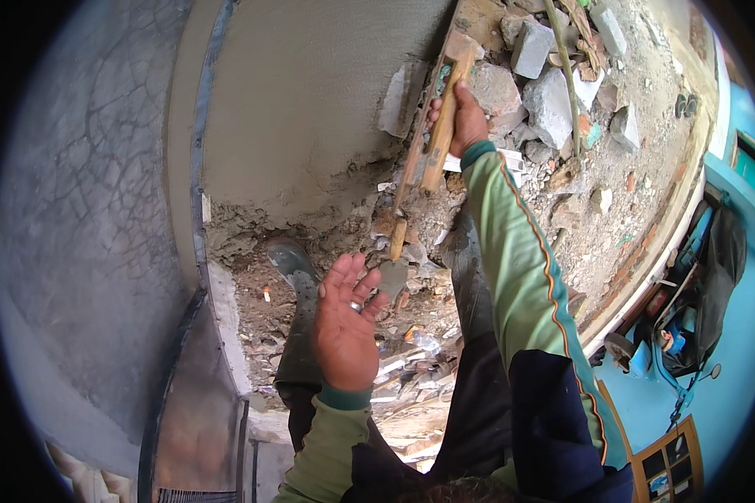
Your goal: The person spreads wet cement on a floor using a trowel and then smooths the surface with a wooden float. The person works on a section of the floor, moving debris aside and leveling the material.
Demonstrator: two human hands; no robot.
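a: hands status?

b: right hand (470,126): grip clenched around the bar handle of a wooden float (440,151). left hand (344,327): grip released, palm up, fingers half curled, ring on one finger.

a: where's the float? use the grey plastered surface (310,92) as ref.

b: along the right edge of the plastered surface, tilted, top end leaning right. can't tell if it touches it.

a: other tools?

b: trowel (398,243), wooden handle, grey blade. sits below the lower right corner of the plastered surface, past the left fingertips. can't tell if the hand is touching it, depth unclear.

a: rest of the area, same ref?

b: right of the plastered surface, beyond the float: heap of broken blocks (549,109), thin pole (565,71) across it. below the surface: person's dark boots (300,352) among rubble, left one nearer its lower edge. left of the surface, past a narrow metal strip: grey wall (84,168) with crack lines.

a: far side?

b: well right of the plastered surface, past the heap: motorbike (717,285) partly under a black cover, by a light blue wall (742,335).
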